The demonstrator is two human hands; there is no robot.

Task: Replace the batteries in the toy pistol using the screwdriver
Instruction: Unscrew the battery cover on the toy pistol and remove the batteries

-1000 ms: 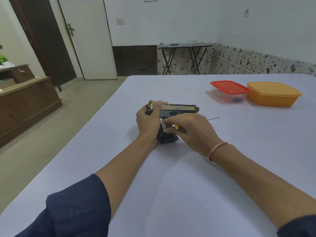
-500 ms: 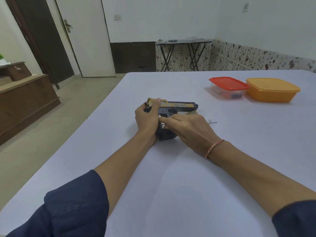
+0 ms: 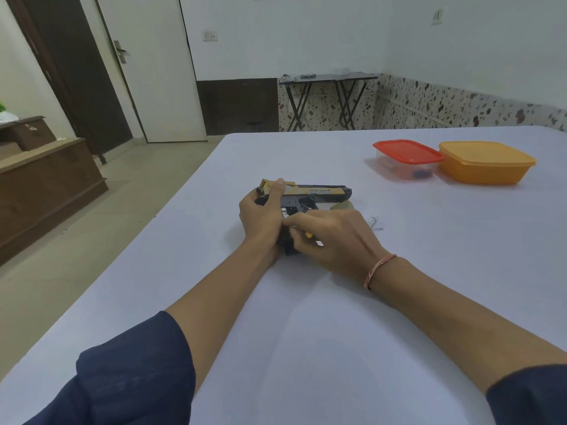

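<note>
A: Bracing the toy pistol [image 3: 319, 191] at frame centre on the white table [image 3: 306, 332], left hand [image 3: 260, 216] is clamped round its rear. Right hand [image 3: 334, 237] pinches a battery [image 3: 284, 213] at the grip; screwdriver not identifiable.

B: Risk?

A: Likely the cell slipping or seating reversed, since the fingers hide the bay. Loose battery [image 3: 372, 221] just right of the hand could roll.

B: Containers?

A: Upper right: red-lidded clear box [image 3: 405, 159] holds something small and blue. Orange tub [image 3: 486, 162] touching it; contents not visible.
</note>
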